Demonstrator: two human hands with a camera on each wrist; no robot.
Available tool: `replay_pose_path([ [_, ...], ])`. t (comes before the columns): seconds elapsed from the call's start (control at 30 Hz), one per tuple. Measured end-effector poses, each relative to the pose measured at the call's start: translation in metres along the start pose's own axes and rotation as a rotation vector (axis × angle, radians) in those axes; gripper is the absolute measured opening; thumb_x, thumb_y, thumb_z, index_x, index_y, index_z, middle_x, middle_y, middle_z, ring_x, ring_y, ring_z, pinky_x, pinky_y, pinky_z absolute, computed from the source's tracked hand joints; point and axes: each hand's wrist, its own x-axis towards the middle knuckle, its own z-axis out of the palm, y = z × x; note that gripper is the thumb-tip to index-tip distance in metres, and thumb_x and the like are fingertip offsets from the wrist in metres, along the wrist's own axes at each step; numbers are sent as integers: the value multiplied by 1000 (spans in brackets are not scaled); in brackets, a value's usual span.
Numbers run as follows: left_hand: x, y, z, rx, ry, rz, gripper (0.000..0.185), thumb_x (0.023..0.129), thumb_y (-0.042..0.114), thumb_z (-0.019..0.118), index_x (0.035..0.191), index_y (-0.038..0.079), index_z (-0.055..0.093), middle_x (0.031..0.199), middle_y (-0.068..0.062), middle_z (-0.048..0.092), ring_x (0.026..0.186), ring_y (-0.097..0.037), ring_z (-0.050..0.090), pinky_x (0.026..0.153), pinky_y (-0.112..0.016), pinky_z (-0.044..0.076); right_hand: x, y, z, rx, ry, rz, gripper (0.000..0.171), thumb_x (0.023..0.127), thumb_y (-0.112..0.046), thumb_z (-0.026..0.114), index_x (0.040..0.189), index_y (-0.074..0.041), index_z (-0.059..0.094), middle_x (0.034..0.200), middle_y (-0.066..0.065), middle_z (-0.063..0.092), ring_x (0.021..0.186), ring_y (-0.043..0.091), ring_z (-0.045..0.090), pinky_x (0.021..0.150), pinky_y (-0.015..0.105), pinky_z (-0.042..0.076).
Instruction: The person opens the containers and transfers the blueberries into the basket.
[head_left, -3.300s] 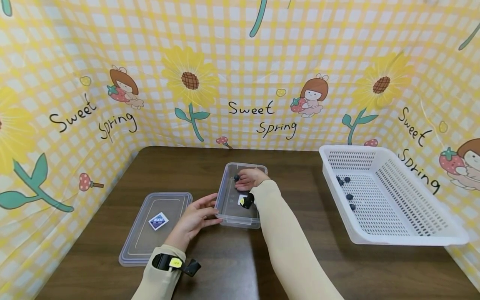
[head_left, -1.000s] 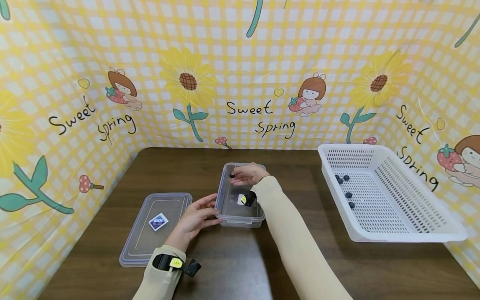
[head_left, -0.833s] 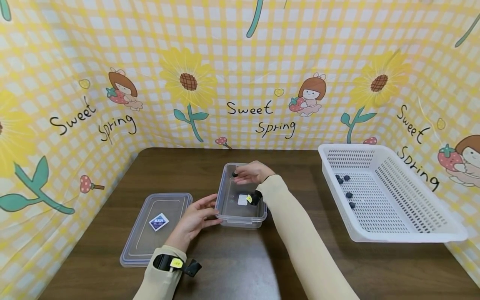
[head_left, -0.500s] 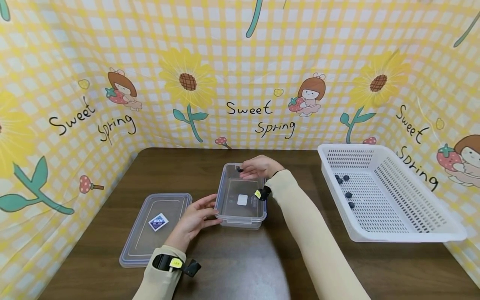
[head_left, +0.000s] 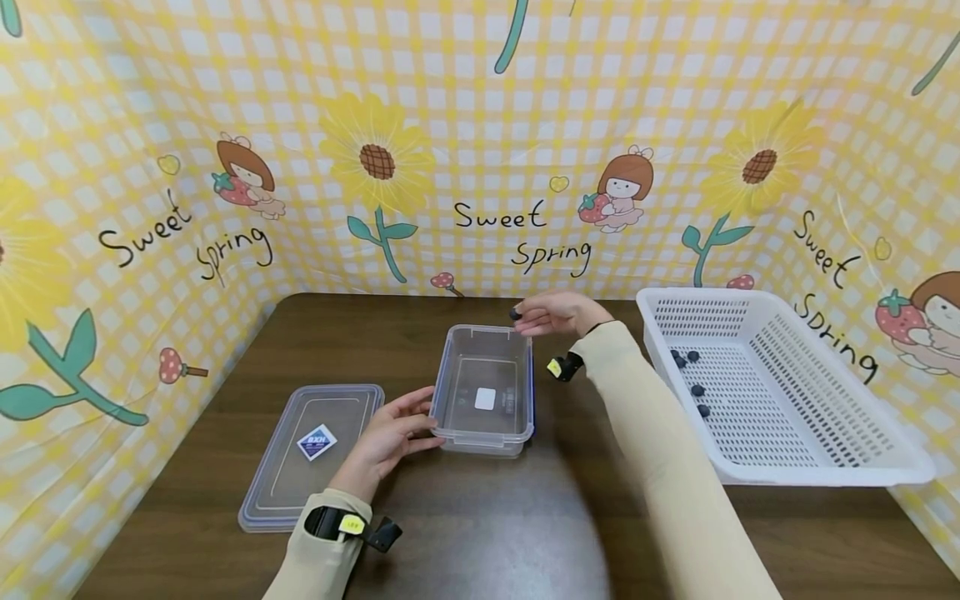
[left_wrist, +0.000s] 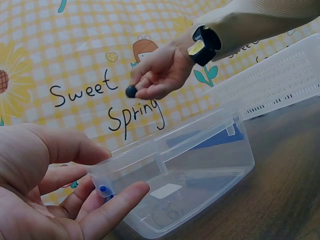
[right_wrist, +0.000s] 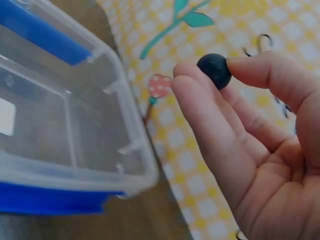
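Note:
My right hand (head_left: 551, 315) hovers above the far right corner of a clear plastic container (head_left: 483, 387), pinching one dark blueberry (head_left: 515, 314) between thumb and fingertips. The right wrist view shows that blueberry (right_wrist: 214, 70) at my fingertips, with the container (right_wrist: 60, 130) below and to the left. My left hand (head_left: 390, 433) holds the container's near left corner, thumb above and fingers below, as the left wrist view shows around the container (left_wrist: 185, 175). That view also catches the right hand (left_wrist: 160, 75) and blueberry (left_wrist: 131, 91). Inside the container I see only a white sticker.
The container's flat lid (head_left: 311, 454) lies on the brown table left of my left hand. A white perforated basket (head_left: 780, 467) sits at the right, tilted, with several blueberries (head_left: 699, 390) in it. Yellow patterned walls enclose the table on three sides.
My right hand has lifted the blueberry out of the container and moved it up and to the right, past the far rim. The left hand and container have stayed put.

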Motion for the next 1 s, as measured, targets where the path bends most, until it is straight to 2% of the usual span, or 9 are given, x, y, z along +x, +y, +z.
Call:
replay_pose_path([
  [0.23,0,-1,0,9,3,-3,61,90,-14,54,148,-9,36,113,-14,54,90,-22,66,81,-46,59,-24,-11,-27,80,36,-50,8,100,2,50,102,4,57,87,19,69,78,25,71,79,34,60],
  [0.5,0,0,0,13,2,-5,61,91,-14,55,148,-8,36,113,-14,54,91,-22,66,81,-46,59,-55,-20,-63,130,35,-76,19,103,-1,48,95,-1,65,88,18,70,81,25,71,80,34,60],
  [0.83,0,0,-3,5,-4,-6,61,91,-14,54,149,-8,35,113,-14,54,90,-22,66,82,-47,59,-94,-16,-111,207,86,-82,22,103,-5,49,92,-4,69,92,14,70,84,24,71,90,35,56],
  [1.0,-1,0,-3,5,0,-9,60,91,-14,54,148,-8,36,114,-15,53,90,-22,66,82,-46,59,-112,-9,-139,288,132,-55,23,102,-5,51,90,-3,70,93,13,70,85,24,71,86,35,58],
])
